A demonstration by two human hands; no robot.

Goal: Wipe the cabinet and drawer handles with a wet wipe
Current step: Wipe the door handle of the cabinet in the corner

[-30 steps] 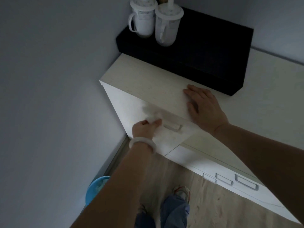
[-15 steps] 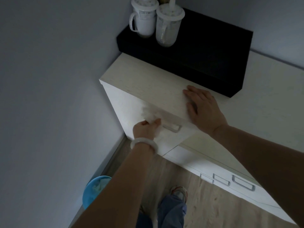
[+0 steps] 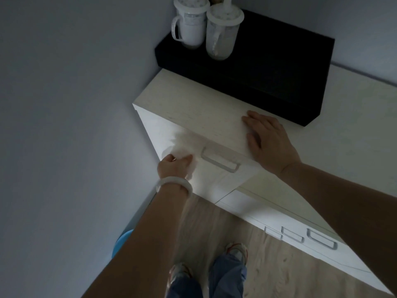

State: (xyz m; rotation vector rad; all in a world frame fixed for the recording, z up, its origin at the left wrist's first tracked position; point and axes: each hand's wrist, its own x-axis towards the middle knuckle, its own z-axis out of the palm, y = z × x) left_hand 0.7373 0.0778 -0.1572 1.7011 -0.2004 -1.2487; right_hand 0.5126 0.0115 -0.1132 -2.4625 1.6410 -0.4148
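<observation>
A pale cabinet stands in the room corner. On its front sits a silver bar handle. My left hand grips a white wet wipe, blurred, against the cabinet front just left of that handle. The wipe does not touch the handle. My right hand rests flat on the cabinet top near its front edge, fingers straight. Lower right, three more silver drawer handles line the front of a lower unit.
A black box lies on the cabinet top with two lidded white cups on it. A grey wall closes in on the left. A blue bin sits on the wooden floor by the wall, and my feet stand below.
My left hand with the wipe has slid left, off the handle, which now shows fully. My right hand stays flat on the top.
</observation>
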